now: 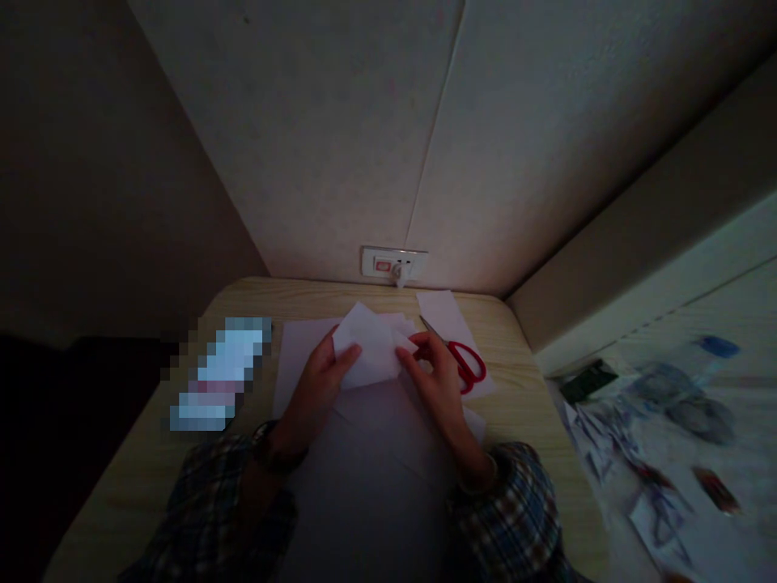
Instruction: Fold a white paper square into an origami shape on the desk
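Observation:
Both of my hands hold a folded piece of white paper (370, 348) just above a larger sheet (370, 421) lying on the small wooden table (515, 356). My left hand (319, 380) pinches the paper's left edge with the thumb on top. My right hand (434, 380) pinches its right edge. Red-handled scissors (467, 364) lie on another sheet just to the right of my right hand.
A blurred-out light object (218, 372) lies at the table's left side. A wall socket (394, 263) sits above the table's back edge. To the right, below the table, paper scraps and dark items (655, 437) lie scattered on a pale surface.

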{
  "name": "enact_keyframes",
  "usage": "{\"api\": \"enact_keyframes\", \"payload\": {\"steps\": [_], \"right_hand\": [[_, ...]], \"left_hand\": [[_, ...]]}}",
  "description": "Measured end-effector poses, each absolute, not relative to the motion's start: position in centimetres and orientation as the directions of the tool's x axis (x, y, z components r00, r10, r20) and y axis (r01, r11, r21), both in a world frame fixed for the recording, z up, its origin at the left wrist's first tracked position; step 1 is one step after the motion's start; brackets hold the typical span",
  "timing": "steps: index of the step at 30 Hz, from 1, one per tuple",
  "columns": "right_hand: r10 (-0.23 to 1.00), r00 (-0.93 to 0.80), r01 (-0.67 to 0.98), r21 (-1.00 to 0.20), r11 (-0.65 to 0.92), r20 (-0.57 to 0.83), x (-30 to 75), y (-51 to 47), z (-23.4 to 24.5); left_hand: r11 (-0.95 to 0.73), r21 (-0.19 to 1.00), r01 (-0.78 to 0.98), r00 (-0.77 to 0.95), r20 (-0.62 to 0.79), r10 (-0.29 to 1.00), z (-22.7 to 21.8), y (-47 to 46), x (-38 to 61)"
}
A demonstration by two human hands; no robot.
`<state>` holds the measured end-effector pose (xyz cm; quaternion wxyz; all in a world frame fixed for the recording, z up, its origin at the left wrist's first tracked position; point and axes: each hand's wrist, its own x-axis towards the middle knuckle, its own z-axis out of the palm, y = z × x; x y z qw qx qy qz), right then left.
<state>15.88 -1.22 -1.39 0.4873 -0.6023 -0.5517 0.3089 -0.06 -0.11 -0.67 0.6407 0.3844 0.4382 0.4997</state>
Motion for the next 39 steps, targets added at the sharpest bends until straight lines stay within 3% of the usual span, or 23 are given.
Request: {"api": "enact_keyframes", "payload": {"steps": [5, 11, 16, 21, 28, 33, 36, 39], "right_hand": [[0.985, 0.158, 0.162, -0.986, 0.038, 0.064, 15.9, -1.1, -1.6], [0.978, 0.118, -0.089, -0.979, 0.182, 0.171, 15.8, -1.1, -1.0], [0.929, 0.150, 0.066, -0.941, 0.332, 0.339, 16.1, -1.5, -0.7], [0.860, 0.066, 0.278, -0.837, 0.471, 0.506, 16.4, -1.9, -0.5], [0.815, 0.138, 0.494, -0.752, 0.436, 0.563, 16.5, -2.0, -0.3], [0.829, 0.224, 0.489, -0.795, 0.359, 0.513, 16.6, -1.7, -0.3], [0.894, 0.166, 0.359, -0.870, 0.339, 0.417, 16.7, -1.6, -0.6], [0.969, 0.121, 0.150, -0.969, 0.197, 0.216, 16.9, -1.5, -1.0]], "left_hand": [[0.214, 0.914, -0.346, 0.141, -0.175, 0.975, -0.3, -0.2, 0.0], [0.234, 0.905, -0.356, 0.172, -0.183, 0.968, -0.6, -0.2, 0.0], [0.219, 0.923, -0.316, 0.187, -0.165, 0.968, -1.0, 0.2, 0.1], [0.283, 0.918, -0.278, 0.245, -0.218, 0.945, -1.4, 0.2, 0.0], [0.307, 0.927, -0.217, 0.241, -0.254, 0.937, -1.1, 0.2, -0.2], [0.215, 0.976, 0.010, 0.206, -0.213, 0.955, -0.8, 0.6, -0.2], [0.075, 0.991, 0.109, 0.163, -0.093, 0.982, -1.1, 0.7, -0.2], [0.017, 0.986, 0.168, 0.153, -0.044, 0.987, -1.2, 0.6, -0.4]]}}
